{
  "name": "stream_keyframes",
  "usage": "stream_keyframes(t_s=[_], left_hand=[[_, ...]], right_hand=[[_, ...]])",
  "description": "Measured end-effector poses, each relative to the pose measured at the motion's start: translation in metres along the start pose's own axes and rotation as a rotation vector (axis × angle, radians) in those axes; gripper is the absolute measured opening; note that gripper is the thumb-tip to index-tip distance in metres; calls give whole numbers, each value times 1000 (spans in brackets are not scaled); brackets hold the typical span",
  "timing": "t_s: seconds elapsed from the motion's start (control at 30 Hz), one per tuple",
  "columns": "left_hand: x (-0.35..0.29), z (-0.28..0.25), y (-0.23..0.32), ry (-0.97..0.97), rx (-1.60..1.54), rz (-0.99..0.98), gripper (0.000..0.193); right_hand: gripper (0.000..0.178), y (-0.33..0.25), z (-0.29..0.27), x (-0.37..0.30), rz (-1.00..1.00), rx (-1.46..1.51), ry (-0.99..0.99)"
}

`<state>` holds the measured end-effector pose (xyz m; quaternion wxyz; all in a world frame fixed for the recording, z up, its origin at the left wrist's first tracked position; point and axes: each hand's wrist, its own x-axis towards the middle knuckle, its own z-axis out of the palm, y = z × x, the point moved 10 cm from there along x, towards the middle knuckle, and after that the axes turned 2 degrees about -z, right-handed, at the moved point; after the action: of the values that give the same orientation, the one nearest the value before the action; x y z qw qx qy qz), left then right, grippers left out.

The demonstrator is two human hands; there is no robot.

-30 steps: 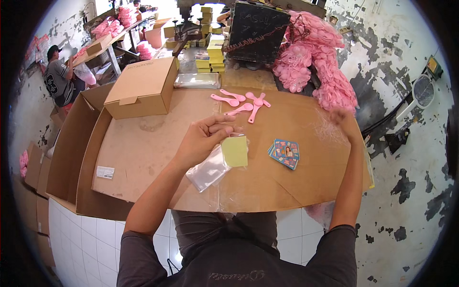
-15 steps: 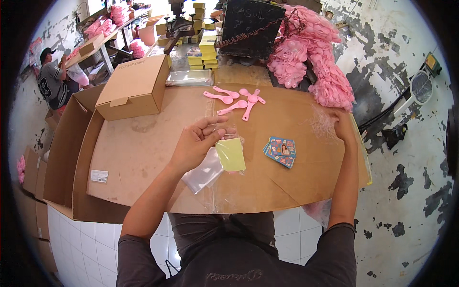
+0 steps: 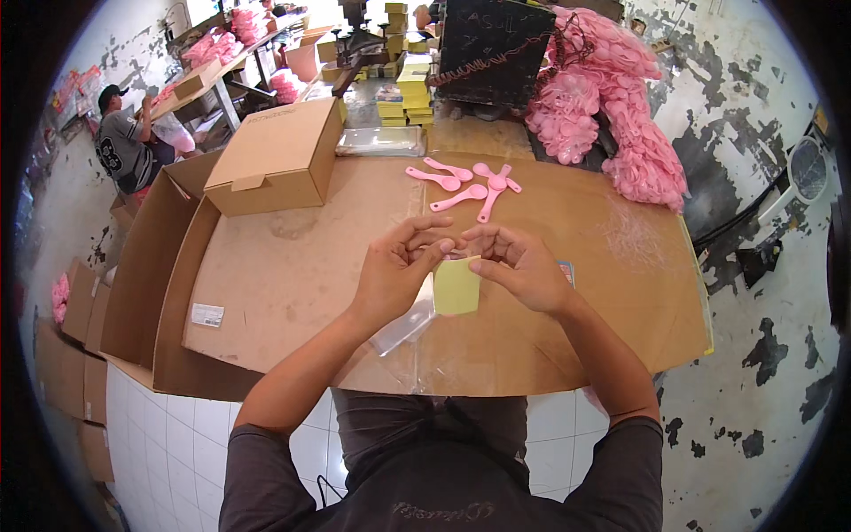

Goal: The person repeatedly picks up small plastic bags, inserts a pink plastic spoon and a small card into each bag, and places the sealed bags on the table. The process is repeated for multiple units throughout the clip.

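Both hands meet over the middle of the cardboard-covered table. My left hand [image 3: 399,275] pinches the top left of a pale yellow-green card [image 3: 456,289], and my right hand [image 3: 523,268] has its thumb and fingers closed at the top right corner. Clear plastic seems to surround the card's upper edge, though the fingers hide most of it. Below my left hand lie clear plastic sleeves [image 3: 401,330]. Blue printed cards [image 3: 567,271] are mostly covered by my right hand. Several pink measuring spoons [image 3: 458,197] lie beyond my hands.
A closed cardboard box [image 3: 270,164] stands at the left rear, beside an open carton [image 3: 164,266]. Pink spoons in plastic [image 3: 643,142] are heaped at the right rear. Loose clear strands [image 3: 638,238] lie near them. Behind are yellow stacks [image 3: 414,84] and a seated person [image 3: 124,142].
My right hand has come from the loose strands at the right edge to the card in my left hand and closed on its corner. The whole view has shifted slightly.
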<state>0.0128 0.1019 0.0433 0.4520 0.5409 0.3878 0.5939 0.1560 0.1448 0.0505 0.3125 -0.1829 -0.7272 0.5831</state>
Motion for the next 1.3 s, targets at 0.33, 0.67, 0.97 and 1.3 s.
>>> stream_keyframes(t_s=[0.33, 0.67, 0.97, 1.3], left_hand=[[-8, -6, -39, -52, 20, -272, 30], [-9, -12, -41, 29, 56, -195, 24], [-11, -12, -39, -29, 47, -164, 25], [-12, -19, -53, -50, -85, -240, 25]], right_hand=[[28, 30, -15, -6, 64, 92, 90], [14, 45, -30, -10, 100, 61, 191], [17, 47, -29, -13, 68, 118, 158], [14, 48, -32, -14, 8, 58, 120]])
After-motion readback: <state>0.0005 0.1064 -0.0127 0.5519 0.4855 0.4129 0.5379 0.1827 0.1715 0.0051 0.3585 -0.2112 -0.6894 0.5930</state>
